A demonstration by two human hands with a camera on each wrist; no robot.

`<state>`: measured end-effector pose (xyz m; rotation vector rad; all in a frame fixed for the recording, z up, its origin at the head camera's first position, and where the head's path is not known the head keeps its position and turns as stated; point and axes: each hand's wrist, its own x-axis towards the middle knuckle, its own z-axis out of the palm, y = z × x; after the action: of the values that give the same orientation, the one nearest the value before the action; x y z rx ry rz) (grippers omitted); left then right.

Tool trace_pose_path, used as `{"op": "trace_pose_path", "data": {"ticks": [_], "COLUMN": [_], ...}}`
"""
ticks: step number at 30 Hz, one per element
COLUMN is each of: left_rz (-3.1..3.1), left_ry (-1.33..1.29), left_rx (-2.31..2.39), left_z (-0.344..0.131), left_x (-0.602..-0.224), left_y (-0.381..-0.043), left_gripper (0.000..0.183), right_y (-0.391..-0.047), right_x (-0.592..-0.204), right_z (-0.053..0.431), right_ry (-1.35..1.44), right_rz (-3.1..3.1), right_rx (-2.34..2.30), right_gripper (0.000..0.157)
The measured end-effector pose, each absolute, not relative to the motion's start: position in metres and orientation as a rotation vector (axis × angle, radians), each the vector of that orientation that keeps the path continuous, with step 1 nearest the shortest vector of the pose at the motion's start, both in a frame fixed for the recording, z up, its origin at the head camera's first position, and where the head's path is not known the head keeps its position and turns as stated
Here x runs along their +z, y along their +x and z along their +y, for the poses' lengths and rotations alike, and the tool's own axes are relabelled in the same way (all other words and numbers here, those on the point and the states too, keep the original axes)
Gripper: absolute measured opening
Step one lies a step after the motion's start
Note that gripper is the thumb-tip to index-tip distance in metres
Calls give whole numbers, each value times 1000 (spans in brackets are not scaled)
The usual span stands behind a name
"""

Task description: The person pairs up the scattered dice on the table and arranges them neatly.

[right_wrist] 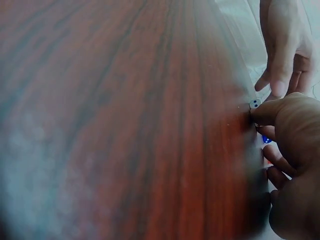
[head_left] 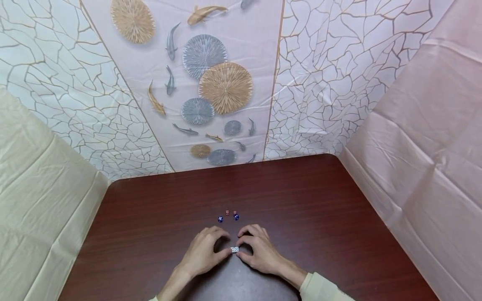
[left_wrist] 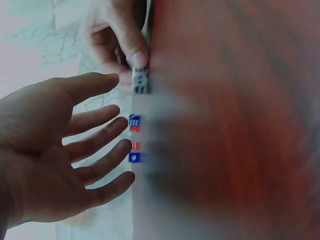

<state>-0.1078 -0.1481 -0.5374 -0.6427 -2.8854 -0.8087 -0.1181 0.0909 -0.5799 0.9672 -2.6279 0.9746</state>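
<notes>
Two white dice (head_left: 235, 249) with dark pips sit side by side on the table between the hands. The thumb and forefinger of my right hand (head_left: 260, 253) pinch the right-hand one, its other fingers curled. My left hand (head_left: 202, 252) has its fingers spread and only gently bent in the left wrist view. Its thumb tip is at the left side of the white pair; whether it touches is unclear. Beyond the fingertips lie a left blue die (head_left: 220, 219), a right blue die (head_left: 236, 217), a left red die (head_left: 227, 212) and a right red die (head_left: 235, 212).
The dark red-brown wooden table (head_left: 158, 225) has rounded far corners. Behind it hangs a patterned cloth (head_left: 226, 88) with fish and round motifs. Plain pale cloths flank the left (head_left: 45, 200) and right (head_left: 425, 146) sides.
</notes>
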Motion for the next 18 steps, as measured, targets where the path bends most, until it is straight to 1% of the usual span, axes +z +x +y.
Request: {"op": "trace_pose_path", "data": {"ticks": [6, 14, 18], "left_rz": [-2876, -2834, -2834], "left_ry": [-575, -637, -603], "left_rx": [-892, -978, -1009], "left_z": [-161, -176, -179], "left_x": [-529, -525, -526], "left_y": [-117, -133, -143], "left_gripper": [33, 33, 33], "right_y": [-118, -116, -116], "right_x": [-580, -582, -582], "right_z": [90, 90, 90], "right_ry": [962, 948, 941], "right_rz": [-2605, -2614, -2621], "right_rx": [976, 965, 969], "right_gripper": [21, 21, 21]}}
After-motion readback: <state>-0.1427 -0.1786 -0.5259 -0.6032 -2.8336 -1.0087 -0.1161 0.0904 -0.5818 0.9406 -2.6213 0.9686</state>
